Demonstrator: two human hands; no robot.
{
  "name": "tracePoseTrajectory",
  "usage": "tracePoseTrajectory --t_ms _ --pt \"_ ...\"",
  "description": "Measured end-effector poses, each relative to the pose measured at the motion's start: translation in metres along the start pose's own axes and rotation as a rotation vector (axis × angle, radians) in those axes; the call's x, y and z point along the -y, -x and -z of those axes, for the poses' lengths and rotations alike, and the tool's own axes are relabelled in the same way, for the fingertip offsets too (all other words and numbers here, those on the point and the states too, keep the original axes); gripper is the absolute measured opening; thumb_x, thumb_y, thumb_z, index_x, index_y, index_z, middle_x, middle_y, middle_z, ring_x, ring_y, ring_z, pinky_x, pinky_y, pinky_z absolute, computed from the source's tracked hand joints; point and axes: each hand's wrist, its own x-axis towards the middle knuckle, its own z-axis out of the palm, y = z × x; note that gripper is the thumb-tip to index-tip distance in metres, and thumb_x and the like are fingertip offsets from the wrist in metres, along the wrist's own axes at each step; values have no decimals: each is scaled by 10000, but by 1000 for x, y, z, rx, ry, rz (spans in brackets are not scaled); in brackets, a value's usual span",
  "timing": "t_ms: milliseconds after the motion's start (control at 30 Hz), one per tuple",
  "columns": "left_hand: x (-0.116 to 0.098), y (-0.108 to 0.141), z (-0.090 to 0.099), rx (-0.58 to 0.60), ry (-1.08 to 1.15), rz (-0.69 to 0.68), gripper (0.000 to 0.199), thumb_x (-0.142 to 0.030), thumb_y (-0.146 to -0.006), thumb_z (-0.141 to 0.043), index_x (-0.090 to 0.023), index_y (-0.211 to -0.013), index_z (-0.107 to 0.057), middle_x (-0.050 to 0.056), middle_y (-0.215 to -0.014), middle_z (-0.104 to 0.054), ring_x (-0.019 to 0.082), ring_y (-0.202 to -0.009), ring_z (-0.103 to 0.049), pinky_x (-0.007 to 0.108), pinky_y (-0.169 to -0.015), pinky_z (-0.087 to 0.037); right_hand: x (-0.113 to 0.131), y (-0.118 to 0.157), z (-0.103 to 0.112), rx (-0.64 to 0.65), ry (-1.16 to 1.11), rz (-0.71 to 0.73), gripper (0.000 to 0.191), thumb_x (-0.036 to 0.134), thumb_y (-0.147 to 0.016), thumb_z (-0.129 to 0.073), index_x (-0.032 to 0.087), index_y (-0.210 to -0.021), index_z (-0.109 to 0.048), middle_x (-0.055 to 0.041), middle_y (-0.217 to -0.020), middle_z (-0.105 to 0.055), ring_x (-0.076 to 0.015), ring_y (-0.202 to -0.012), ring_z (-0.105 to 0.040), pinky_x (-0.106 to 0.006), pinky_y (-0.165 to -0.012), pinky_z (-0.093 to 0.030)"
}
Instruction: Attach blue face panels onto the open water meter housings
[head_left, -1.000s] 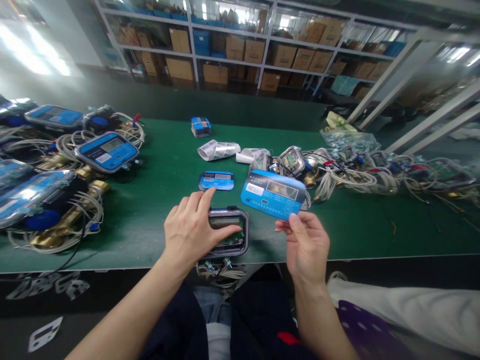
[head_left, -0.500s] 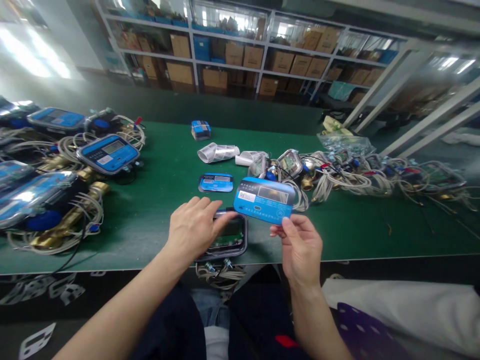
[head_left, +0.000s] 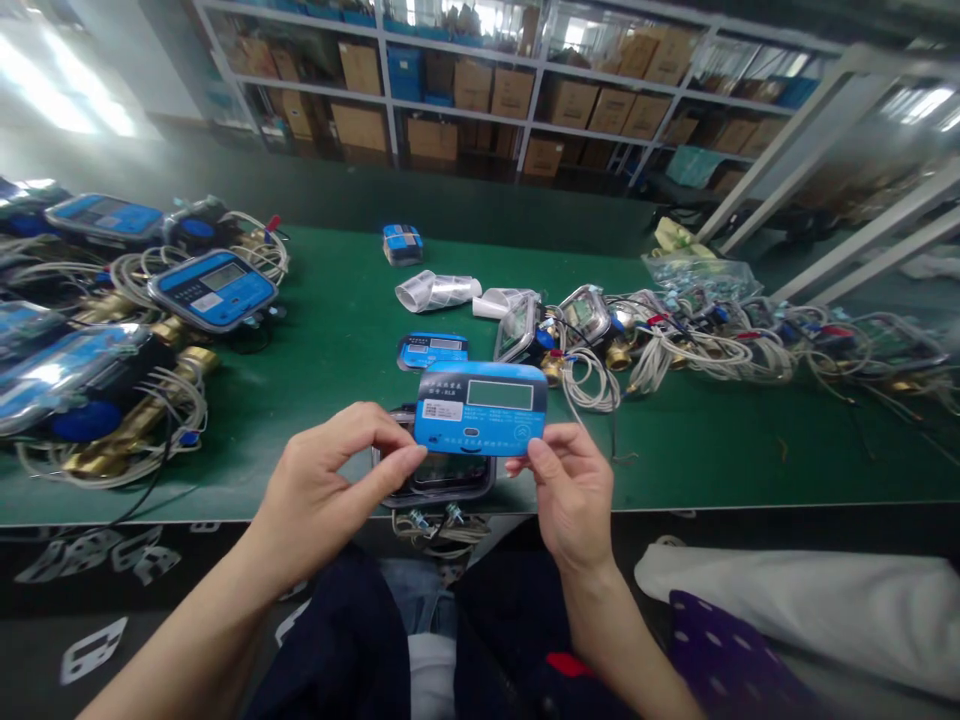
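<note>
A blue faceplate label with a clear display window and a white sticker is held up facing me. My right hand pinches its lower right corner between thumb and fingers. At the lower left corner, my left hand has thumb and forefinger closed on the label's edge. Under the label, by the bench's front edge, sits an open meter housing, its inside mostly covered. Cable coils hang below it. Just behind lies a small stack of similar blue labels.
Assembled meters with brass pipes and cables crowd the left of the green bench. Unlabelled meters line the right. Curled sticker sheets and a banded blue label bundle lie farther back. Shelves stand beyond.
The faceplate label has moved left and turned level, now over the meter housing. My left hand has drawn back from the housing and taken the label's left corner.
</note>
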Motion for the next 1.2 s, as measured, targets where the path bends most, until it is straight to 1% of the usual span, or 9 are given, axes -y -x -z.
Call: tracePoseTrajectory --t_ms 167,267,433,533,633,733,900,1033,1200 --pt "1 14 -1 -106 -230 83 229 -384 -880 -634 -214 -729 -602 -53 -703 -585 108 -656 -540 229 -608 -402 -2 5 0 110 33 18 161 294 -806 -764 200 -809 -634 25 -666 -691 -130 -580 -677 -231 -593 -551" --pt "7 21 1 -97 -242 109 228 -405 -898 -618 -219 -766 -606 -60 -697 -574 100 -628 -529 230 -585 -395 1 7 1 146 18 30 138 280 -814 -761 207 -809 -643 29 -670 -694 -122 -593 -686 -209 -594 -544" --pt "5 34 -1 -90 -284 -66 121 -197 -938 -576 -197 -819 -595 -25 -770 -581 108 -719 -547 228 -663 -418 2 11 -3 101 78 -97 196 302 -761 -800 186 -784 -644 9 -645 -703 -137 -586 -696 -207 -581 -556" --pt "1 41 -6 -133 -401 -227 115 -106 -922 -582 -166 -826 -564 -6 -764 -574 111 -720 -535 232 -674 -413 0 16 -4 40 67 -255 323 335 -719 -821 185 -938 -637 -8 -657 -715 -159 -584 -694 -228 -548 -560" --pt "1 47 -11 -149 -447 -272 133 -71 -911 -588 -153 -816 -543 3 -749 -570 112 -704 -529 232 -667 -415 -1 22 -2 11 78 -328 388 360 -701 -821 190 -994 -632 -1 -634 -697 -169 -563 -672 -245 -520 -545" --pt "4 53 -15 -170 -435 -240 132 -93 -921 -586 -159 -815 -543 2 -743 -570 111 -696 -535 228 -664 -420 1 29 2 43 264 -205 200 350 -742 -776 181 -746 -669 -12 -665 -672 -151 -603 -641 -249 -570 -524" --pt "13 65 -25 -251 -414 -101 104 -126 -931 -564 -189 -849 -569 41 -891 -615 142 -854 -602 256 -802 -456 2 36 5 16 698 150 152 304 -799 -719 214 -678 -695 -69 -1072 -639 -238 -1061 -599 -357 -917 -461" --pt "21 73 -34 -241 -384 50 155 -250 -970 -510 -209 -841 -585 98 -1336 -578 193 -1157 -607 271 -927 -487 -12 39 7 57 663 72 175 326 -856 -656 211 -724 -655 -92 -1239 -610 -270 -1180 -563 -421 -1003 -402" --pt "24 72 -32 -231 -342 151 207 -346 -965 -518 -220 -816 -585 76 -1244 -657 182 -956 -710 180 -680 -555 -23 36 3 76 510 -40 238 344 -852 -655 195 -674 -604 -109 -1173 -660 -271 -1106 -612 -414 -988 -416"
